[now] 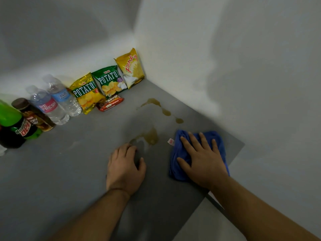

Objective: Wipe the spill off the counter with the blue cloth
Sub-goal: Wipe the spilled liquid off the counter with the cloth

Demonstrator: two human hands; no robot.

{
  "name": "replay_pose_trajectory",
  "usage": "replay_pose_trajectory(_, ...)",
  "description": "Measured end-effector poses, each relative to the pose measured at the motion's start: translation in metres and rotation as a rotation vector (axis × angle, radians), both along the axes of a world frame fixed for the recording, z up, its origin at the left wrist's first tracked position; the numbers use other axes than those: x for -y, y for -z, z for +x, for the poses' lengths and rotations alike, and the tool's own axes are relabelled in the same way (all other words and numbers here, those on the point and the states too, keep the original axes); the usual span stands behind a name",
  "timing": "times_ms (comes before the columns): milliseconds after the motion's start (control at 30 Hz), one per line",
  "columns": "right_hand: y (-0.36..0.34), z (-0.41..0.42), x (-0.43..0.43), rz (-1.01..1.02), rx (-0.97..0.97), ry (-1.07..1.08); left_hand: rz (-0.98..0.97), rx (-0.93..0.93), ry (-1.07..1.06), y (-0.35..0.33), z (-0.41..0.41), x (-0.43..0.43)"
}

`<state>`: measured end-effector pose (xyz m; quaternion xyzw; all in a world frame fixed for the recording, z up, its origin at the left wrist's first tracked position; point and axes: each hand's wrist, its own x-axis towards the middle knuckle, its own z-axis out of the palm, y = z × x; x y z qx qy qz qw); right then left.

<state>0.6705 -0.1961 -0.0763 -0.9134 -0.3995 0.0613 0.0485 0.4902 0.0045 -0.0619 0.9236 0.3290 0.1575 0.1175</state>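
Observation:
A brownish spill lies on the grey counter [69, 171]: one puddle [151, 136] just beyond my left hand, and a thinner trail [164, 109] running toward the corner. The blue cloth [180, 164] sits bunched on the counter to the right of the puddle, a small white tag at its left edge. My right hand [201, 160] presses flat on top of the cloth with fingers spread. My left hand [125, 169] rests on the bare counter with fingers curled under, holding nothing, just short of the puddle.
Along the back wall stand three snack bags [108, 80], a small red packet [111, 103], two water bottles [57, 100], a brown drink bottle [33, 115] and a green soda bottle [13, 124]. The counter's right edge [232, 164] runs close behind the cloth.

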Motion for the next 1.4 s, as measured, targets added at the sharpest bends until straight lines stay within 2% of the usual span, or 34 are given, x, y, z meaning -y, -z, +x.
replay_pose_trajectory(67,0.004,-0.001,0.017,-0.001,0.011,-0.017,-0.003,-0.005,-0.01,-0.001,0.0,0.001)
replay_pose_trajectory(167,0.005,0.018,0.026,-0.019,0.004,0.069,-0.004,-0.017,-0.011,-0.003,0.0,0.002)
replay_pose_trajectory(333,-0.003,0.042,-0.007,0.019,-0.032,0.143,0.0,-0.045,-0.018,-0.002,0.001,0.002)
replay_pose_trajectory(467,-0.005,0.02,-0.024,0.031,-0.048,0.019,0.005,-0.044,-0.025,-0.002,0.002,0.002)
replay_pose_trajectory(633,-0.002,-0.01,0.005,0.039,-0.022,-0.17,0.004,-0.04,-0.006,-0.001,0.001,-0.001)
replay_pose_trajectory(767,-0.005,0.022,0.015,-0.012,-0.022,-0.058,0.006,-0.019,0.001,-0.001,0.001,-0.002)
replay_pose_trajectory(967,-0.007,0.044,-0.036,0.008,-0.038,0.121,0.002,-0.026,0.004,-0.002,0.001,-0.001)
replay_pose_trajectory(1033,-0.007,0.035,-0.042,0.014,-0.04,0.107,0.002,-0.025,0.006,-0.002,0.001,-0.001)
replay_pose_trajectory(1200,-0.002,0.012,-0.005,0.029,-0.011,-0.117,-0.011,-0.025,0.011,-0.004,0.001,-0.001)
replay_pose_trajectory(1400,-0.005,0.055,-0.013,-0.014,0.0,0.006,-0.012,-0.028,0.014,-0.004,0.002,-0.001)
